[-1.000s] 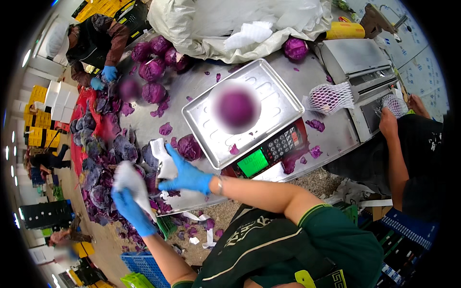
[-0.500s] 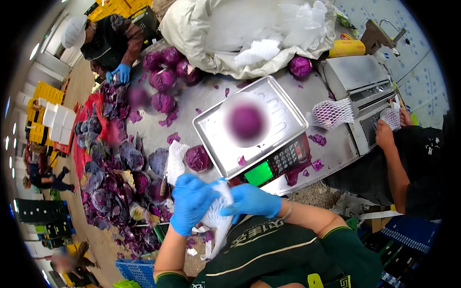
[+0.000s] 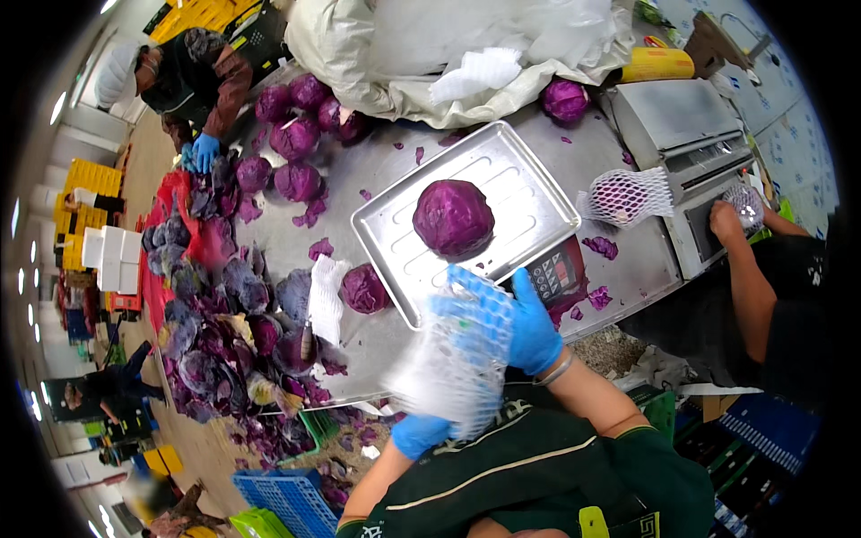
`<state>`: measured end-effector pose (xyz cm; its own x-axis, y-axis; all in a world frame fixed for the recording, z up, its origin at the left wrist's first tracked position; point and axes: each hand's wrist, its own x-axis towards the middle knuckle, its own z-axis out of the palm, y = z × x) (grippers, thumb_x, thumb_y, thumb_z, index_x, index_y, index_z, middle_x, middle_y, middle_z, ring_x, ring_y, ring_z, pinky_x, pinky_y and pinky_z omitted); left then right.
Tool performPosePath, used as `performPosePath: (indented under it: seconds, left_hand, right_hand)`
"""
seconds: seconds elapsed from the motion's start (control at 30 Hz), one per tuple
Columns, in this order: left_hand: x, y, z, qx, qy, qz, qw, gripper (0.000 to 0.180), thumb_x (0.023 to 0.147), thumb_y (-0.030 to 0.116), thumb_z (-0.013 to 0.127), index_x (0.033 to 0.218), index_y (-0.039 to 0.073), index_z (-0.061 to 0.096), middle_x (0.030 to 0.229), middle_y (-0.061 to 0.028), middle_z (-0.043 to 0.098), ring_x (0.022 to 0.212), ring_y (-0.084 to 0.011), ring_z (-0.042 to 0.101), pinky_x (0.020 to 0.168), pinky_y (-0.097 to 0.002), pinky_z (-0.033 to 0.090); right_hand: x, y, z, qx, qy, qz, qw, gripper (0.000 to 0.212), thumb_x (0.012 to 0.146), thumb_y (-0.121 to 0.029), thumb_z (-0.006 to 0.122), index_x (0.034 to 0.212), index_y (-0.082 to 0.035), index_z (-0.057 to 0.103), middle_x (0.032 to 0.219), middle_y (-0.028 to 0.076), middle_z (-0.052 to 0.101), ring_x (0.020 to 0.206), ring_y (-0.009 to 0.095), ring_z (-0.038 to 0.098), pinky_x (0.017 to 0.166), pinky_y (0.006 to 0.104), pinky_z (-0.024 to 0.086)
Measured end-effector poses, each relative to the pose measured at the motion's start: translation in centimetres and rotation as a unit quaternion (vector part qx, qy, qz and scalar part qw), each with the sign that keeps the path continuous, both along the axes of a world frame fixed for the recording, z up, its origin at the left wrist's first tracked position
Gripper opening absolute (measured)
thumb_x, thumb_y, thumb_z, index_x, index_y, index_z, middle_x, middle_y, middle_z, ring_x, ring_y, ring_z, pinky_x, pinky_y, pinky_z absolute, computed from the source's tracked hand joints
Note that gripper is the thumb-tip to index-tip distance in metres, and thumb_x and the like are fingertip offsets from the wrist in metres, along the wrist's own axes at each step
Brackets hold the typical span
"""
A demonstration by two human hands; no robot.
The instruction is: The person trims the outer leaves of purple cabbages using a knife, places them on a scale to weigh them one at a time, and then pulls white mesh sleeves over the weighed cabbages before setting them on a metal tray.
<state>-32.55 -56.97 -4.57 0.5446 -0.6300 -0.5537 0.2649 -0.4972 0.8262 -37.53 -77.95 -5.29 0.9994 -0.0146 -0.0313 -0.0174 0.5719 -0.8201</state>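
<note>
A white foam net sleeve (image 3: 453, 359), smeared by motion, spreads between my blue-gloved hands in front of the metal tray. My right hand (image 3: 534, 332) holds its upper end, fingers showing through the mesh and thumb outside. At the sleeve's lower end is my left hand (image 3: 421, 437), close to my apron, with its fingers hidden behind the foam. One trimmed red cabbage (image 3: 454, 218) rests in the shallow metal tray (image 3: 529, 208). That tray lies on a scale (image 3: 552, 273), whose keypad is partly covered by my right hand. Another red cabbage (image 3: 364, 289) sits left of the tray.
A knife (image 3: 308, 345) and white netting (image 3: 328, 300) lie beside piled cabbage leaves (image 3: 215, 368) on the left. Several cabbages (image 3: 294, 139) stand farther back, near a large white sack (image 3: 341, 54). A netted cabbage (image 3: 628, 197) is by the wrapping machine (image 3: 673, 125). Co-workers stand left and right.
My hands have moved apart, the right one up and rightward, the left one down and rightward. The bunched sleeve is now spread out, over my right fingers. The scale's green display has become covered.
</note>
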Motion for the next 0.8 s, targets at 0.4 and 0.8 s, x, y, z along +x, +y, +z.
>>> performPosePath:
  seconds: [0.4, 0.8]
  left_hand:
    - [15.4, -7.5, -6.5, -0.057, -0.252, 0.199, 0.945, 0.033, 0.101, 0.028, 0.051, 0.105, -0.001, 0.065, 0.109, -0.0178, 0.07, 0.086, -0.0274, 0.069, 0.077, -0.0404, 0.053]
    - [13.6, -5.5, 1.2, -0.081, 0.023, 0.182, 0.98, 0.022, 0.095, 0.022, 0.066, 0.101, 0.001, 0.07, 0.084, -0.0032, 0.07, 0.074, -0.0104, 0.064, 0.067, -0.0263, 0.053]
  right_hand:
    - [12.7, -11.6, -1.5, -0.228, 0.231, -0.026, 0.946, 0.06, 0.104, -0.047, 0.039, 0.138, 0.001, 0.055, 0.123, 0.019, 0.066, 0.11, 0.019, 0.063, 0.097, 0.0287, 0.046]
    - [-11.6, -17.3, -7.4, 0.116, 0.123, -0.15, 0.974, 0.05, 0.103, -0.034, 0.04, 0.141, -0.003, 0.051, 0.143, 0.012, 0.054, 0.134, 0.025, 0.048, 0.115, 0.039, 0.034]
